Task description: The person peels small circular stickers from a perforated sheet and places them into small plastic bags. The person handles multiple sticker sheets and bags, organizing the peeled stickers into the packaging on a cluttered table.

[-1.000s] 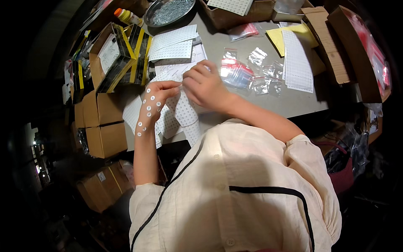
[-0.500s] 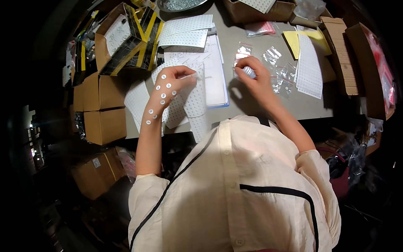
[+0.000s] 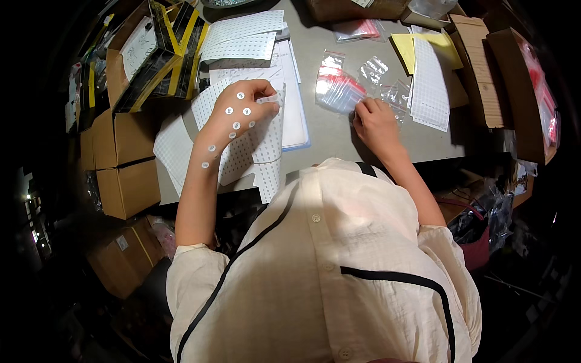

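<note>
My left hand pinches the top edge of a curled white sheet of small stickers. Several round white stickers are stuck on the back of this hand and along the wrist. Over on the right, a fanned stack of small clear zip bags with red strips lies on the grey table. My right hand rests at the stack's lower right end, fingers curled together; whatever the fingertips hold is hidden. Beyond it lie loose zip bags with small round stickers.
More sticker sheets lie over a blue-edged clipboard with papers. At left stand cardboard boxes and a black-and-yellow taped box. Yellow paper, a white sheet and an open carton of bags are at right.
My right hand has slid right and toward me, uncovering the fanned bags. The left hand still grips its sheet. The whole view has shifted a little.
</note>
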Demonstrator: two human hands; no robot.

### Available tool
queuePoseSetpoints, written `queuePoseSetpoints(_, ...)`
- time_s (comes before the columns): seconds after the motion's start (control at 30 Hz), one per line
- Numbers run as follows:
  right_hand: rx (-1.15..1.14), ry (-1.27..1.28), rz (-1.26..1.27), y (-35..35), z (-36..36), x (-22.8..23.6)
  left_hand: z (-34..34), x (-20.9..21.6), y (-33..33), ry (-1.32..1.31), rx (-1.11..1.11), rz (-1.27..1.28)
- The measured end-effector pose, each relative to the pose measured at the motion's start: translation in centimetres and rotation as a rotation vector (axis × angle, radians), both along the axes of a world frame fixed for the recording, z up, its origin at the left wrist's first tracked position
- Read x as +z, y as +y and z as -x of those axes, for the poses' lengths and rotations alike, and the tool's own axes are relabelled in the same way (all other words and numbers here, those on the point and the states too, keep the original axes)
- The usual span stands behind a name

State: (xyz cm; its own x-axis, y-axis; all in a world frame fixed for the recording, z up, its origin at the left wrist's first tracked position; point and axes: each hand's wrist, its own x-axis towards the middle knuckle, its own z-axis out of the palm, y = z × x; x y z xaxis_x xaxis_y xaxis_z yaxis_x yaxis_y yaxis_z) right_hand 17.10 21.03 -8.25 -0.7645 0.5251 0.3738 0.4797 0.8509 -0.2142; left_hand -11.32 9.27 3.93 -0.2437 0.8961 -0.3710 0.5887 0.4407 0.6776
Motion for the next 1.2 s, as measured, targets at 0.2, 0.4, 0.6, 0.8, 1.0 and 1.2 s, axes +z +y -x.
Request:
queuePoseSetpoints(0.2,0.07,-0.144,-0.075,-0.8,-2.0,0.0,0.5,0.3,-0.4,-0.044,0.039,-0.004)
queuePoseSetpoints(0.4,-0.048,0.119,0.524,0.5,-2.4,3.6,0.9,2.2,-2.0,-0.253,0.137,-0.078)
queuePoseSetpoints(0.6,0.299,0.456,1.322,0.1,3.8,7.4,0.3,5.6,-2.2,-0.53,0.054,-0.208)
queuePoseSetpoints(0.8,0.6,0.505,1.644,-1.2,9.4,9.8,0.6,5.5,-3.2,-0.61,0.091,-0.293)
queuePoseSetpoints(1.0,0.325,0.595,1.005,-2.6,11.4,8.8,1.5,3.6,-4.6,-0.373,0.241,-0.377)
queuePoseSetpoints(1.2,0.413,0.627,0.249,-3.8,12.2,10.4,-0.2,3.1,-4.9,-0.226,0.346,-0.398)
